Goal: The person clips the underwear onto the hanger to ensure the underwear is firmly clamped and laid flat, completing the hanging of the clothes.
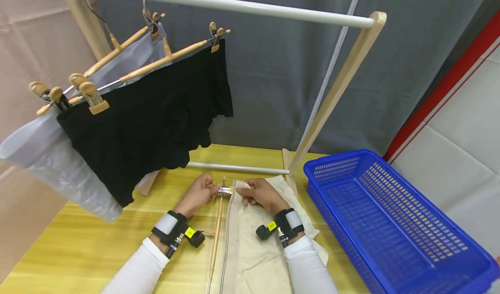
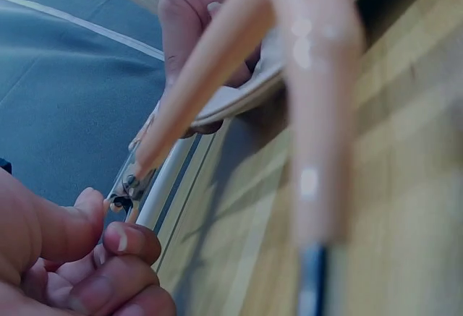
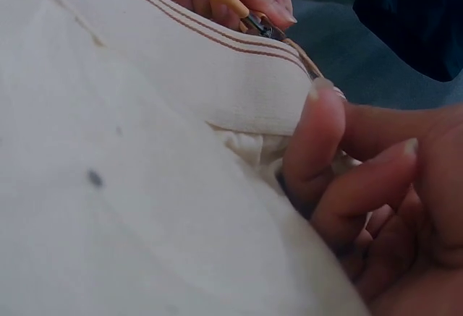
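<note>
On the table a wooden clip hanger lies lengthwise beside a cream garment with a striped elastic waistband. My left hand pinches the handle end of the hanger's metal clip between thumb and curled fingers. That clip meets the far corner of the waistband; how firmly it bites cannot be told. On the other side, my right hand pinches the waistband near this corner. In the left wrist view the hanger's hook arm crosses the foreground, blurred, and hides part of the right hand.
Black shorts and a pale grey garment hang from clip hangers on the rack's white rail, at upper left. A blue basket stands on the right. The rack's wooden leg rises behind the hands.
</note>
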`<state>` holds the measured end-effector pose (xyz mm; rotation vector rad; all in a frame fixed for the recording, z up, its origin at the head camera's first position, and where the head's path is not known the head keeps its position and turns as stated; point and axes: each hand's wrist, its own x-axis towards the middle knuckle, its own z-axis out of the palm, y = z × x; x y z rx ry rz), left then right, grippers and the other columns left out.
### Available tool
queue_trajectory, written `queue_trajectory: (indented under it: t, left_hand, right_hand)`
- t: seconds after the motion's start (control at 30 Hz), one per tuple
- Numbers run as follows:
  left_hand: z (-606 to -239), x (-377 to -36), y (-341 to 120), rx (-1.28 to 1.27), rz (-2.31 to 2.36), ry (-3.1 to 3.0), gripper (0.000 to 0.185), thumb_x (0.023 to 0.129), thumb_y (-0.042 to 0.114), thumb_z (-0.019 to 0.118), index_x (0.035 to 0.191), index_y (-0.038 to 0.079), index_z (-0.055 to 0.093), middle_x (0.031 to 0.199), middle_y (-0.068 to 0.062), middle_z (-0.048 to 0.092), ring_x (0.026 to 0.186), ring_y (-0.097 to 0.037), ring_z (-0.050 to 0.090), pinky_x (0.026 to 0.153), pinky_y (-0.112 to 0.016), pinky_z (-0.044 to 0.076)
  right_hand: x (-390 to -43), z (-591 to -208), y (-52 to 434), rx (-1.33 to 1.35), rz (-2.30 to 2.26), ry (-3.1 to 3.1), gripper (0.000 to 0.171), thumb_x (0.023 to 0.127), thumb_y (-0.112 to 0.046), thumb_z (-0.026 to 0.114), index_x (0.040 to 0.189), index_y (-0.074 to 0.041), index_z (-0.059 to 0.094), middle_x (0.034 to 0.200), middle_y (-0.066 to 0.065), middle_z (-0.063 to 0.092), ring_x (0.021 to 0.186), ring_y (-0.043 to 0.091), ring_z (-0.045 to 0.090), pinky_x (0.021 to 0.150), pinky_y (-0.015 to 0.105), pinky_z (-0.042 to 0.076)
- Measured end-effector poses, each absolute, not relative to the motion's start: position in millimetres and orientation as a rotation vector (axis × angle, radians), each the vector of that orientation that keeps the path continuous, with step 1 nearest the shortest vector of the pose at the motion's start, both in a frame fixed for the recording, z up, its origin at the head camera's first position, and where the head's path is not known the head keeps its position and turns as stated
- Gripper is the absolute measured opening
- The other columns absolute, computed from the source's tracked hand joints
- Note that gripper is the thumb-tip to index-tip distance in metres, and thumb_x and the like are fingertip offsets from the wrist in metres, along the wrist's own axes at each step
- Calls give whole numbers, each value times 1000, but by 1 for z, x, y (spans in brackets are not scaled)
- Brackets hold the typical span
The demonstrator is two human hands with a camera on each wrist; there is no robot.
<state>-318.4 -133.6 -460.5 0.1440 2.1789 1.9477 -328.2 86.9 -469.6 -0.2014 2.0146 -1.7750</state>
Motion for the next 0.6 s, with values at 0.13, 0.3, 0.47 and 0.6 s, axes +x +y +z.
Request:
queue_trajectory:
  t: [0.13,0.3,0.47,0.6]
  left_hand:
    - [-461,-317,-130,149,1929,2216,26,95,-5,52,82,4,30,72,-8,44,63,-19,46,54,-24,35]
    - [-459,-315,-128,155,1928,2210,28,95,-5,51,82,4,29,72,-8,43,63,-20,45,54,-24,34]
    - [-458,-315,-126,143,1919,2225,28,96,-3,52,82,4,28,72,-7,43,64,-20,45,54,-25,34]
    - [-460,-317,-126,152,1878,2221,27,97,0,52,83,5,29,74,-8,45,64,-20,46,55,-26,36]
  right_hand:
    - [-328,-471,87,-192,-1786,2006,25,90,-23,68,80,-8,50,62,5,59,55,12,55,52,21,39]
    - [-328,-469,87,-206,-1801,1946,24,94,-19,63,78,-8,50,67,8,64,60,14,61,53,21,43]
    - [-328,-465,84,-202,-1789,1919,26,97,-16,57,76,-8,45,69,9,64,63,15,64,54,21,43]
    - [-328,-462,81,-179,-1768,1953,18,97,-17,57,85,-4,55,68,9,65,62,14,63,53,20,43]
